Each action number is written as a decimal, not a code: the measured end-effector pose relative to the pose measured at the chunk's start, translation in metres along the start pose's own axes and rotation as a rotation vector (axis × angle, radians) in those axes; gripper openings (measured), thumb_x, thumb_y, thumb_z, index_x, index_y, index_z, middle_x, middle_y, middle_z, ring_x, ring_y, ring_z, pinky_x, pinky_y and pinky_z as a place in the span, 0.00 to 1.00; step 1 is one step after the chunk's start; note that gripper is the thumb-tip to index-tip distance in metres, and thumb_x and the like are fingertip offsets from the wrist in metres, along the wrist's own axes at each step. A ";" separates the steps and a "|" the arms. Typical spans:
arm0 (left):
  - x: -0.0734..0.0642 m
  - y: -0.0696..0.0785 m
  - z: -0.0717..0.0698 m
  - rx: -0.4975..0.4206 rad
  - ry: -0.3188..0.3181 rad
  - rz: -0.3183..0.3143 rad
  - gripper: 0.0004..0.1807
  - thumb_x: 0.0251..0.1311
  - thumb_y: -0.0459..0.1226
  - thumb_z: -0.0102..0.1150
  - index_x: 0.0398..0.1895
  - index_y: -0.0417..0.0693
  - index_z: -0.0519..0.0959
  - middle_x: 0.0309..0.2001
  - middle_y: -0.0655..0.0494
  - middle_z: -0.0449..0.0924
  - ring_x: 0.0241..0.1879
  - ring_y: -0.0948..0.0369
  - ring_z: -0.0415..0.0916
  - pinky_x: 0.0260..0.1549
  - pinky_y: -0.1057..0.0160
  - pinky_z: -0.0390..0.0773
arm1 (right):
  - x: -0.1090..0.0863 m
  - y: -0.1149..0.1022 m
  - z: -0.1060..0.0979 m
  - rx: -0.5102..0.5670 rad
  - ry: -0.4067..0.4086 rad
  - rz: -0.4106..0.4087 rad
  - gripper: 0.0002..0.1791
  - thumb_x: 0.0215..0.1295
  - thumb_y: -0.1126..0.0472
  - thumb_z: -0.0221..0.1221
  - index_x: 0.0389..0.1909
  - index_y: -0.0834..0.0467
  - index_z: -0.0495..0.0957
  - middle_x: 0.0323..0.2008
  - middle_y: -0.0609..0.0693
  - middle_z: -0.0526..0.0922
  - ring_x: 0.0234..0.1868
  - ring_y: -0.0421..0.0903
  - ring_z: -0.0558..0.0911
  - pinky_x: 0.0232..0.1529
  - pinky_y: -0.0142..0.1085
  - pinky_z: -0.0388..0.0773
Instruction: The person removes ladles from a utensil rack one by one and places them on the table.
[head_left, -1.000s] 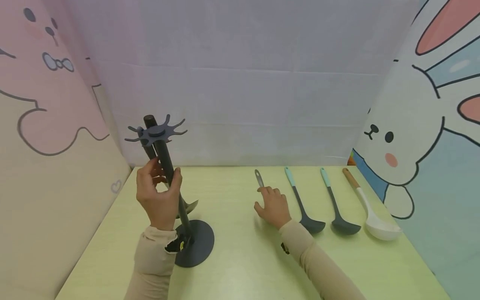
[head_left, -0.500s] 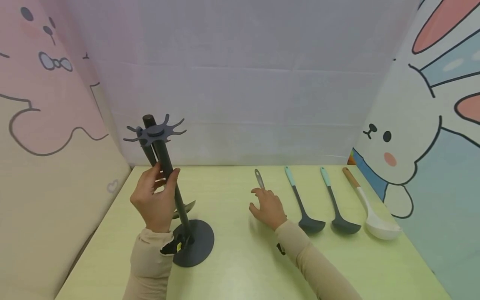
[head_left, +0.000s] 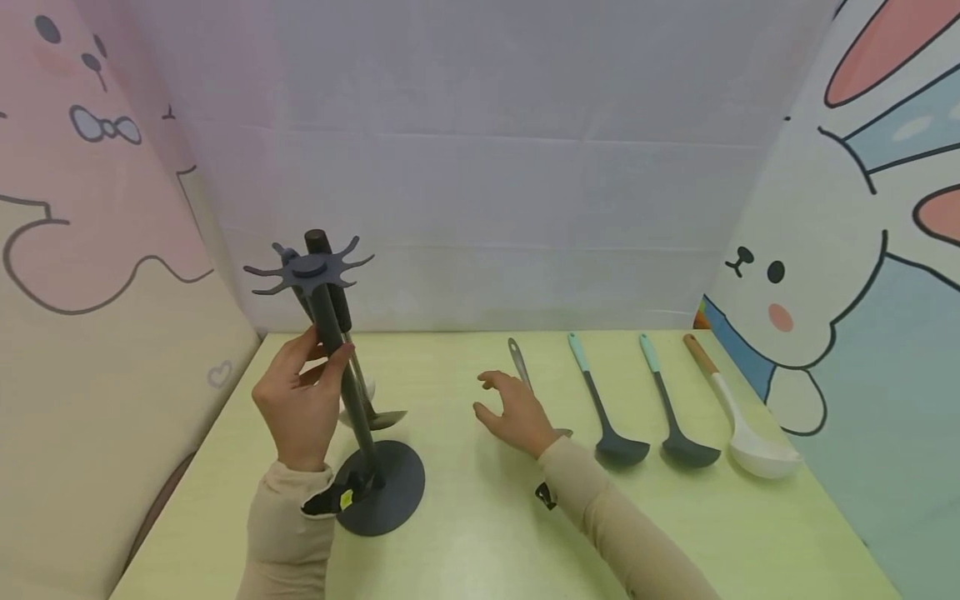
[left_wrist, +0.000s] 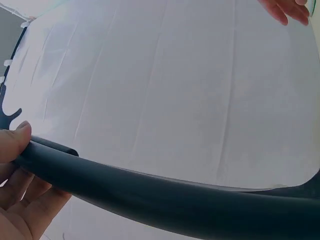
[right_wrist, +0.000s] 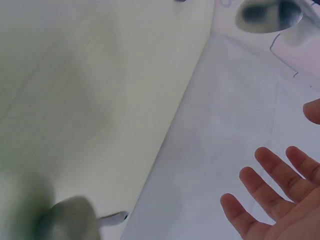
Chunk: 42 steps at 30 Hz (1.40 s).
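Left hand (head_left: 303,408): your thumb and fingers pinch the pole of the black stand (head_left: 362,425), below its hook ring (head_left: 308,267).
Right hand (head_left: 517,412): holding nothing, fingers spread, just beside the grey-handled utensil (head_left: 519,362) lying on the table (head_left: 465,550).
Stand: on its round base (head_left: 393,496); slanted in the head view, real lean or lens, you can't tell.
Swing risk: turn the pole fast and the hanging ladle (head_left: 341,310) could sway, maybe slip its hook.
Tip risk: pull sideways that high and the base may lift, likelier if weight hangs on one side.
Nudge risk: dip your right sleeve (head_left: 607,500) and it could shove the utensil out of line.
Covered: your right hand and sleeve hide much of the utensil; a second handle (head_left: 288,257) is partly behind the ring.
Unclear: whose whitish bowl (head_left: 371,387) shows behind the pole; how firmly anything is hooked.
Wrist views: hooks cut off in the left; lower bowl (right_wrist: 70,220) blurred in the right.
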<state>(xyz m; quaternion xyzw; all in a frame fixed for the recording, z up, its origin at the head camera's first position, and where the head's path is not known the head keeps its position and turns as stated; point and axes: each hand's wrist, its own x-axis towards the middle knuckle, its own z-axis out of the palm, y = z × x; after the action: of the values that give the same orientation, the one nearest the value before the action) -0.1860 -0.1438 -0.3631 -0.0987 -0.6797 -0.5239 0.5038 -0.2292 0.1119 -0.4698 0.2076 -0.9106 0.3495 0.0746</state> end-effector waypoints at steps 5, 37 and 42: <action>0.003 -0.003 -0.003 -0.009 -0.050 0.008 0.20 0.45 0.16 0.69 0.45 0.28 0.84 0.35 0.46 0.84 0.34 0.77 0.78 0.34 0.80 0.77 | 0.004 -0.022 0.002 0.151 -0.068 -0.053 0.28 0.71 0.57 0.59 0.68 0.62 0.68 0.61 0.58 0.76 0.64 0.56 0.72 0.63 0.54 0.69; 0.018 -0.018 -0.026 -0.291 -0.409 -0.185 0.20 0.55 0.13 0.58 0.51 0.27 0.81 0.40 0.59 0.84 0.38 0.68 0.83 0.40 0.73 0.80 | 0.020 -0.069 0.053 0.233 -0.119 -0.170 0.30 0.72 0.57 0.58 0.72 0.58 0.63 0.70 0.54 0.67 0.71 0.51 0.66 0.70 0.45 0.62; 0.018 -0.015 -0.024 -0.197 -0.386 -0.145 0.18 0.56 0.15 0.59 0.51 0.25 0.80 0.41 0.61 0.84 0.39 0.69 0.82 0.39 0.74 0.80 | 0.022 -0.068 0.059 0.173 -0.040 -0.282 0.22 0.68 0.62 0.61 0.62 0.61 0.73 0.62 0.56 0.75 0.65 0.53 0.71 0.67 0.43 0.65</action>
<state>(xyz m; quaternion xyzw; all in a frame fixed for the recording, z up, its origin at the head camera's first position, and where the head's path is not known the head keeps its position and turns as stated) -0.1906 -0.1763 -0.3592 -0.1966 -0.7142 -0.5941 0.3135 -0.2192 0.0199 -0.4661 0.3461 -0.8402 0.4085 0.0867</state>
